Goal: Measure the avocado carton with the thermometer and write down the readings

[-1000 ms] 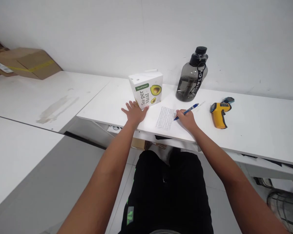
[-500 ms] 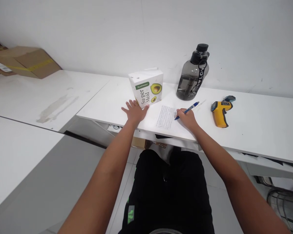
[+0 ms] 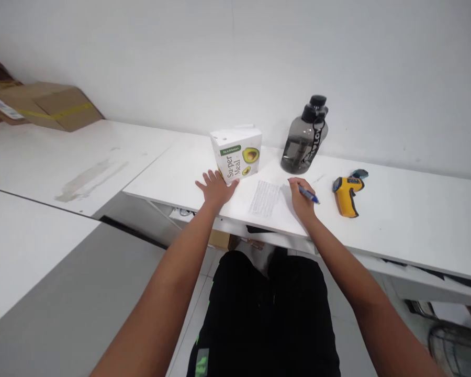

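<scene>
- So, right hand (image 3: 303, 208): grip closed round pen (image 3: 308, 194); writing (image 3: 265, 199) at 9 o'clock. Hold lightly.
- Left hand (image 3: 216, 191): fingers apart, box (image 3: 238, 157) at 1 o'clock. Brace flat.

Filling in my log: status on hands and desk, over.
Left hand spread beside carton. Right hand holding blue pen. Dense writing between hands. Bottle beyond, off the writing.

Plain workroom or office suggested; exact kind cannot be told. White desks (image 3: 416, 225) set along white wall (image 3: 168, 68); taped cardboard box (image 3: 68, 111) placed at left; yellow gun-shaped device (image 3: 346, 200) laid on desktop; floor (image 3: 198, 303) tiled.
</scene>
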### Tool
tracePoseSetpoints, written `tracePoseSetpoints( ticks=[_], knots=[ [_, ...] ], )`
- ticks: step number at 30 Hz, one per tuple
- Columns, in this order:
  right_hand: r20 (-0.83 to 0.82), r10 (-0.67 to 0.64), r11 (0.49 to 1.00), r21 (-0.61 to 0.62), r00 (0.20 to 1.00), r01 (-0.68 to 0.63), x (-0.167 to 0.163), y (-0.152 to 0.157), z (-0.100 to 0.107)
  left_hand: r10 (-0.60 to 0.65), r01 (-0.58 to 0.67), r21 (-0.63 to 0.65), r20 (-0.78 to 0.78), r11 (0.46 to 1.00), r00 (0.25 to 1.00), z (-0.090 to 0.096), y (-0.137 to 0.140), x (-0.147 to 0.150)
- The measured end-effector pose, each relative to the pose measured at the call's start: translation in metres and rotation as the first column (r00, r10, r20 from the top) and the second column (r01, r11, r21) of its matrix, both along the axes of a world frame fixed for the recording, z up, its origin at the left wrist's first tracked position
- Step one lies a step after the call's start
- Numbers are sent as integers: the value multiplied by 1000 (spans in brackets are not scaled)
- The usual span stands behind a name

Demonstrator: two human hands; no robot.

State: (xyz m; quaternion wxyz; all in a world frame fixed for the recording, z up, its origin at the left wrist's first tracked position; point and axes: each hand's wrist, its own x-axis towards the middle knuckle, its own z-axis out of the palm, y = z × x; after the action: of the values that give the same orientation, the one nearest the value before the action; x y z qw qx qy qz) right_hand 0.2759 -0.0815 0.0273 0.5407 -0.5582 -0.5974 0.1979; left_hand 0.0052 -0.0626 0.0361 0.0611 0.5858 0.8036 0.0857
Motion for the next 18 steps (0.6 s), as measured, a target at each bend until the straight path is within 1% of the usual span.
tracePoseSetpoints(
  ticks=[2, 3, 7, 8, 12, 16, 18],
  knots=[
    [83, 51, 995, 76, 995, -57, 2, 4, -6, 2, -2, 5, 10, 1000, 1000, -1, 0, -1],
    [107, 77, 993, 78, 991, -86, 2, 6, -10, 4, -4, 5, 19, 1000, 1000, -1, 0, -2],
    [97, 97, 993, -71, 990, -91, 2, 15, -18, 11, -12, 13, 44, 1000, 999, 0, 1, -4],
    [92, 93, 993, -79, 991, -85, 1, 15, -18, 12, -13, 17, 45, 1000, 999, 0, 1, -4],
    [64, 79, 996, -44, 995, -76, -1, 13, -15, 13, -14, 19, 40, 1000, 999, -1, 1, -4],
    [48, 81, 993, -85, 996, -76, -3, 12, -14, 9, -11, 49, 46, 999, 999, -4, 2, -5],
    [40, 107, 989, -109, 993, -103, -4, 13, -15, 10, -12, 55, 48, 998, 999, -5, 3, -6]
  ],
)
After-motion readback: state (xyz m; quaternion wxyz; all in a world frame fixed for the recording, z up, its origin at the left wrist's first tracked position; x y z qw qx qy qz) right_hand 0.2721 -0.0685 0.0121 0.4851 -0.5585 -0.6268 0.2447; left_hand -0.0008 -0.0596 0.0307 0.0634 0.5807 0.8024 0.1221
